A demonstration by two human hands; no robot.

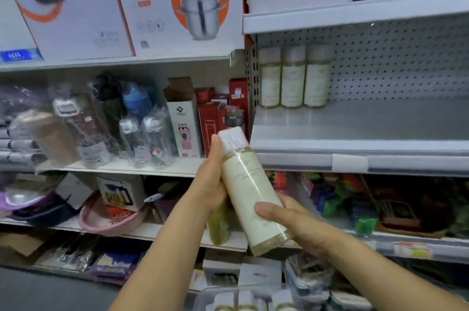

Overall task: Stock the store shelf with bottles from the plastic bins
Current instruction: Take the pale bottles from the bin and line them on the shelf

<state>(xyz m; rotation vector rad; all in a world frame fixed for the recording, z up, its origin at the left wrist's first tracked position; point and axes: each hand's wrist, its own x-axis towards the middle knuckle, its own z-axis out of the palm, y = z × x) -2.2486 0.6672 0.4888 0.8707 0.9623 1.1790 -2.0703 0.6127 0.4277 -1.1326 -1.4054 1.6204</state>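
Note:
A cream-labelled bottle with a white plastic-wrapped cap is held tilted in front of the shelves, cap pointing up and left. My left hand grips its upper part from the left. My right hand holds its lower part, thumb across the label. Three matching bottles stand upright in a row at the back left of the white shelf to the right. A clear plastic bin with more such bottles shows at the bottom edge.
The white shelf has a perforated back panel. On the left shelf stand wrapped drink bottles and red boxes. Cookware boxes sit above. Pink bowls and toys fill lower shelves.

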